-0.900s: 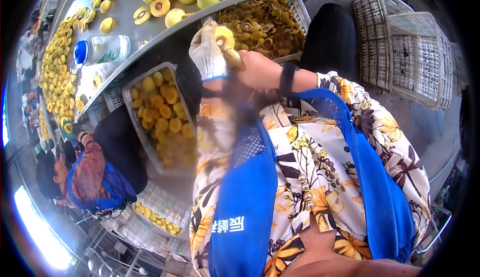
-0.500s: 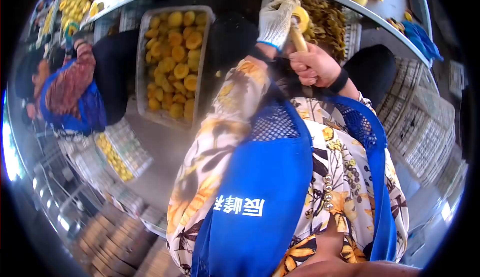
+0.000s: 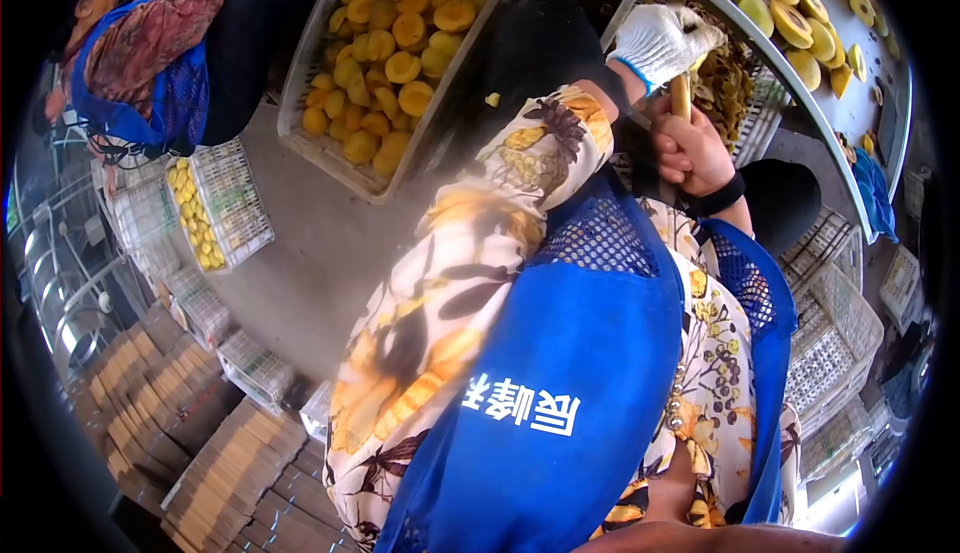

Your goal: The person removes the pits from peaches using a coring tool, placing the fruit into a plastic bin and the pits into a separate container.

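Observation:
My left hand (image 3: 662, 41), in a white knit glove with a blue cuff, is curled closed over a yellow peach half. Only a sliver of that peach half (image 3: 702, 59) shows beneath the glove. My bare right hand (image 3: 694, 145), with a black band at the wrist, is wrapped round a wooden-handled tool (image 3: 681, 98). The handle points up towards the glove, and its working end is hidden there. Both hands are over a crate of brown-yellow scraps (image 3: 728, 88), just inside the metal table edge.
A pale plastic tub (image 3: 290, 123) of peach halves stands on the floor at left. Whole and cut peaches (image 3: 785, 13) lie on the metal table (image 3: 850, 118). A co-worker (image 3: 150, 63) sits at far left. Stacked crates (image 3: 835, 333) stand at right, cardboard stacks (image 3: 230, 473) at lower left.
The view has swung, so the tub and my hands appear farther right. My gloved hand has turned over the peach half, which showed clearly before. The tool stays in my right hand.

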`<state>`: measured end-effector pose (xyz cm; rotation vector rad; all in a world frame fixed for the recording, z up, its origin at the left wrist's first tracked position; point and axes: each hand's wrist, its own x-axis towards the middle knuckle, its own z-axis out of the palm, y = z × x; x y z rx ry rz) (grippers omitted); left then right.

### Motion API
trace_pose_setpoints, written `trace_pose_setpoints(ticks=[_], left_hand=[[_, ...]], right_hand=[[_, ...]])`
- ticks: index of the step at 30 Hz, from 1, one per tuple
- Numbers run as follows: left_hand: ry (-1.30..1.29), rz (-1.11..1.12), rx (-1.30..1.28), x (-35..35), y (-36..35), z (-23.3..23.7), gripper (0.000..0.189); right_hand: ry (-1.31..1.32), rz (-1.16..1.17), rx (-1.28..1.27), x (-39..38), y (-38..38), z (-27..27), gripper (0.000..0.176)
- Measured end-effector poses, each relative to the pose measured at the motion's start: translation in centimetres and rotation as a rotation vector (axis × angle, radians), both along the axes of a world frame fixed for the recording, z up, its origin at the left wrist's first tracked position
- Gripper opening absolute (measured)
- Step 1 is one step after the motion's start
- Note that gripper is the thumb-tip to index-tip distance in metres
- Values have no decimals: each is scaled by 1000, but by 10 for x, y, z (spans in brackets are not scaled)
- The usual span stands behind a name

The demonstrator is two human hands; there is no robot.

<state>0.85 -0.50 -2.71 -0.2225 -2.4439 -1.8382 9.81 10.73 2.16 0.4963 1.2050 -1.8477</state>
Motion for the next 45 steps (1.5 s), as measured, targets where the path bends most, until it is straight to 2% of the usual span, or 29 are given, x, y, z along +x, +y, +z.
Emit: trace_pose_setpoints(ticks=[3, 4, 6, 8, 9, 10, 12, 13, 15, 16, 17, 18, 19, 20, 23, 24, 26, 28, 29, 30, 31, 33, 35, 36, 37, 38, 40, 45], left_hand=[[-566, 95, 896, -2, 6, 8, 30], [-534, 136, 998, 1, 5, 8, 29], [-420, 231, 1031, 6, 3, 16, 35], [-407, 210, 925, 0, -9, 3, 43], [-403, 197, 871, 0, -17, -1, 48], [-782, 221, 1216, 1, -34, 14, 57], [-763, 277, 1251, 6, -81, 26, 55], [-599, 282, 1172, 7, -92, 28, 54], [-517, 444, 961, 11, -130, 19, 63], [-577, 250, 984, 31, -168, 14, 61], [-539, 336, 993, 50, -195, 7, 56], [-284, 523, 713, 70, -217, -4, 45], [-350, 701, 905, 92, -245, -10, 38], [-337, 844, 679, 120, -267, -10, 35], [-313, 1211, 482, 194, -329, -47, 37], [-353, 1276, 262, 217, -338, -57, 38], [-464, 1152, -360, 267, -380, -120, 38], [-700, 739, -1172, 279, -354, -107, 43], [-628, 454, -1330, 292, -360, -116, 40], [-761, 244, -1377, 312, -381, -151, 39], [-440, -88, -1953, 354, -407, -207, 40], [-627, 92, -1520, 361, -423, -250, 40], [-519, 291, -1378, 342, -467, -326, 41], [-222, 372, -1429, 319, -452, -290, 43], [-503, 328, -1396, 300, -452, -310, 42], [-632, 285, -1396, 277, -445, -301, 42], [-745, 247, -1366, 230, -417, -265, 40], [-628, 280, -1181, 148, -303, -58, 38]], right_hand=[[-58, -109, -315, 0, 2, -8, 12], [-71, -155, -443, -2, 3, -14, 11], [-25, -169, -552, -5, 3, -19, 12], [-36, -150, -626, -3, 0, -17, 13], [72, -152, -807, -4, -2, -18, 14], [182, -153, -984, -6, -3, -18, 16], [204, -128, -975, -10, -4, -8, 15], [172, -150, -830, -10, -5, -3, 14], [97, -185, -468, -13, -6, 2, 14], [64, -215, -286, -15, -3, -3, 13], [36, -243, -107, -19, 1, -11, 12], [1, -270, 69, -20, 4, -17, 13], [27, -252, 139, -18, 9, -18, 15], [34, -262, 161, -16, 18, -28, 15], [14, -232, 190, -9, 25, -35, 16], [-11, -228, 218, -6, 24, -37, 16], [-36, -190, 246, -5, 19, -42, 15], [-32, -141, 260, -2, 15, -41, 15], [-6, -147, 269, -2, 13, -42, 14], [191, -30, 241, 0, 19, -52, 14], [356, 107, 318, 3, 24, -59, 16], [704, 338, 510, 1, 21, -50, 21], [109, -70, 400, -2, 7, -34, 22], [248, -175, 295, 5, 7, -46, 20], [226, -178, 298, 5, 7, -44, 21], [187, -179, 313, 6, 9, -44, 22], [209, -170, 308, 8, 12, -48, 23], [283, -104, 402, 12, 23, -41, 20]])
